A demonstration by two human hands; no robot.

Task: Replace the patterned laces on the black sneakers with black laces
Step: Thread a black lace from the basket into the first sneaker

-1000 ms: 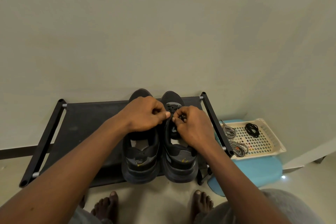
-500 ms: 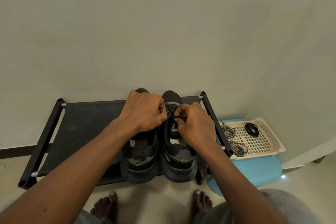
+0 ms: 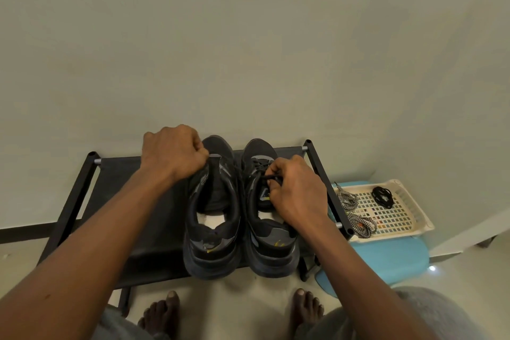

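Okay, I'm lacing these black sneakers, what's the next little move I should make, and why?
Probably draw the black lace pinched in your right hand snug to finish the right sneaker. It already looks laced in black, while the left sneaker shows a bare tongue and a coiled black lace waits in the tray.

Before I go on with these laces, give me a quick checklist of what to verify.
1. Patterned laces off both sneakers: ok, they lie in the tray.
2. Right sneaker has a black lace: ok; the right hand pinches it.
3. Left sneaker laced: not ok, no lace shows.
4. Spare black lace at hand: ok, coiled in the tray.
5. Left hand holding a lace end: cannot tell.
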